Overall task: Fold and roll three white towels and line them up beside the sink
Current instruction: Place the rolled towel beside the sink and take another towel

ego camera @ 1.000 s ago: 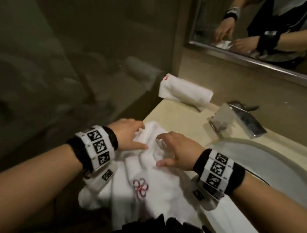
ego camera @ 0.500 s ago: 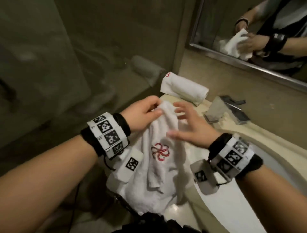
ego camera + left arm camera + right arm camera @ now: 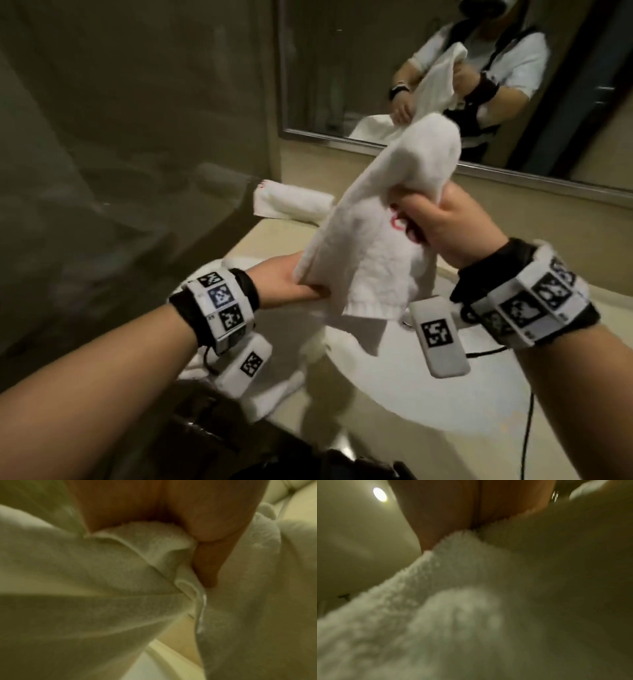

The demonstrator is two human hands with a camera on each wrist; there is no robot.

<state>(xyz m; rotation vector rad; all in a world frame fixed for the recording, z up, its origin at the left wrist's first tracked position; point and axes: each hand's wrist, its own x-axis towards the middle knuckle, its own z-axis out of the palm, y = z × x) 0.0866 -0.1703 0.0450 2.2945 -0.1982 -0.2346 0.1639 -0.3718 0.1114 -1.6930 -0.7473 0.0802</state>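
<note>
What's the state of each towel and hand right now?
Held towel: lifted off the counter, unfolded, bunched.
Rolled towel: rolled, lying on the counter by the wall.
Left hand: grips the held towel's lower edge.
Right hand: grips its upper part.

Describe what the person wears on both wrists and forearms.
Bare forearms, no sleeves. Each wrist has a black band wrapped by a white strap of square black-and-white markers; a small white tagged box hangs under each, with thin black cables.
</note>
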